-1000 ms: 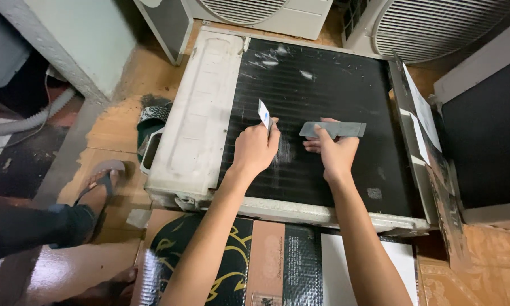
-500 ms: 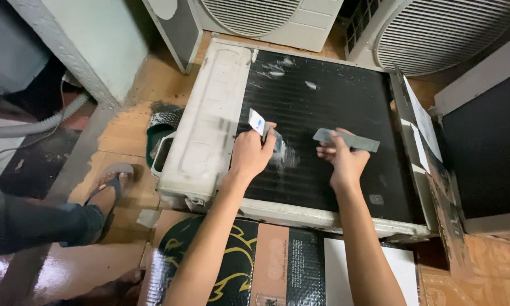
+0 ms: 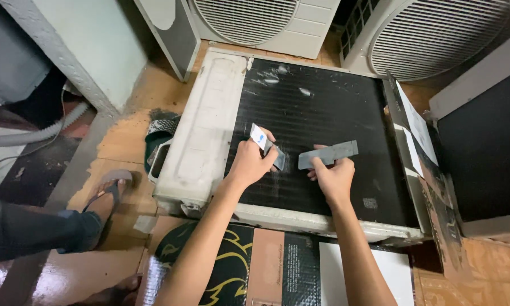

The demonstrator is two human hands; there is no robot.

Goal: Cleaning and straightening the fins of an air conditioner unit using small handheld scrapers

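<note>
An air-conditioner outdoor unit (image 3: 204, 147) lies flat on the floor, its black finned coil (image 3: 323, 107) facing up. My left hand (image 3: 250, 163) grips a small white card-like scraper (image 3: 259, 136) with a grey blade pressed on the fins. My right hand (image 3: 333, 177) holds a flat grey strip tool (image 3: 328, 154) against the coil, just right of the left hand. Both hands rest near the coil's lower middle. Pale scuffs mark the fins near the top.
Two upright white fan units (image 3: 255, 22) (image 3: 430, 34) stand behind. A dark panel (image 3: 481, 141) leans at the right. Flattened cardboard (image 3: 266, 272) lies under my arms. Another person's leg and sandalled foot (image 3: 105, 195) are at the left, beside a grey hose (image 3: 34, 136).
Both hands have slid slightly down and left across the coil, still holding their tools. The view has shifted a little.
</note>
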